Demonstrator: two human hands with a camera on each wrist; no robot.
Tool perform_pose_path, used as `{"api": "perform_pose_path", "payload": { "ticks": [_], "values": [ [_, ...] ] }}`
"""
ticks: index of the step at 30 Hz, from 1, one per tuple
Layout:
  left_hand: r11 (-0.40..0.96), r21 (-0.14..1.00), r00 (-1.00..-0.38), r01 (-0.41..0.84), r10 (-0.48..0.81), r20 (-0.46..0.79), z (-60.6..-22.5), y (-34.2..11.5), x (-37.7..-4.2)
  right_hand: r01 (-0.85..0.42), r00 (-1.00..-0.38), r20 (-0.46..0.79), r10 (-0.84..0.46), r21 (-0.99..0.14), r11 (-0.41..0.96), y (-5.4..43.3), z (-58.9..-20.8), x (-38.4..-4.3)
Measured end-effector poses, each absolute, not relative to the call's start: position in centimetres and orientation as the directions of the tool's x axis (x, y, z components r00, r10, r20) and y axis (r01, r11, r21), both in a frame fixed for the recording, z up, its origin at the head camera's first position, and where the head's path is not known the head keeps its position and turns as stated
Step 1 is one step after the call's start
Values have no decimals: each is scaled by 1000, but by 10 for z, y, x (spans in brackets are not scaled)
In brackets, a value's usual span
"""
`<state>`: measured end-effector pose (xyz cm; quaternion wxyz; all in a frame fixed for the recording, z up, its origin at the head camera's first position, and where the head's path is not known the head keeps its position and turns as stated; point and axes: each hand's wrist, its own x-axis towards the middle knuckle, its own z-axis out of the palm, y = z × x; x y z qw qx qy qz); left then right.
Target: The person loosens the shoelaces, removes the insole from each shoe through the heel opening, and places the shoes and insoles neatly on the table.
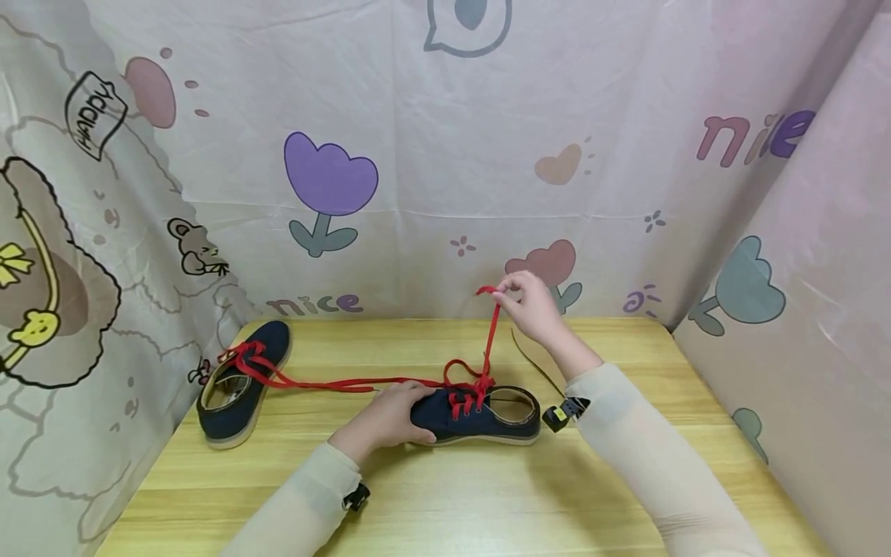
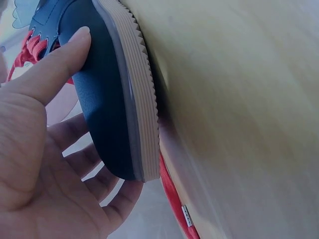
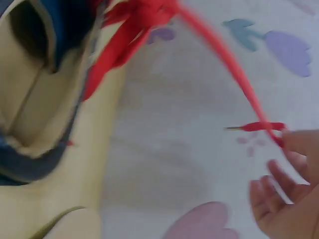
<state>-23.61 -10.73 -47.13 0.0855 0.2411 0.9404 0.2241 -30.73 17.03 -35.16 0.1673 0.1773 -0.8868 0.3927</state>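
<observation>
A dark blue shoe (image 1: 501,430) with red laces lies on the table, toe to the left. My left hand (image 1: 391,413) grips its toe; in the left wrist view the thumb lies over the upper and the fingers reach round the toe (image 2: 102,114). Above the shoe, my right hand (image 1: 532,308) pinches a red shoelace (image 1: 492,333) between thumb and fingers, near its end. That lace runs taut up from a tangle or knot (image 1: 482,384) at the shoe's throat. A metal lace tip (image 3: 233,128) sticks out past the fingers in the right wrist view.
A matching blue shoe (image 1: 274,340) stands at the table's left, with its own red laces (image 1: 252,357). Red laces (image 1: 327,385) stretch between the two shoes. A thin dark cord-like line (image 1: 532,360) lies right of the shoe. Printed curtains (image 1: 445,155) surround the wooden table (image 1: 473,503).
</observation>
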Motion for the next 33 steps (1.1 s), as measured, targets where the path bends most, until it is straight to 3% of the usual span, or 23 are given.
{"api": "perform_pose_path", "payload": {
  "ticks": [4, 8, 19, 26, 33],
  "values": [
    [783, 464, -868, 415, 493, -57, -472, -106, -235, -341, -938, 274, -212, -619, 708, 173, -376, -314],
    [785, 465, -868, 410, 492, -66, -472, -106, -234, -331, -943, 229, -241, -572, 751, 176, -391, -312],
    [784, 462, -868, 415, 493, -56, -469, -107, -235, -548, -820, 154, -552, -490, 678, 171, -378, -281],
    [788, 462, -870, 407, 488, -66, -468, -107, -235, -588, -800, 124, -587, -353, 728, 155, -378, -261],
    [783, 464, -867, 414, 494, -60, -468, -108, -235, -574, -816, 136, -562, -303, 760, 143, -391, -248]
  ]
}}
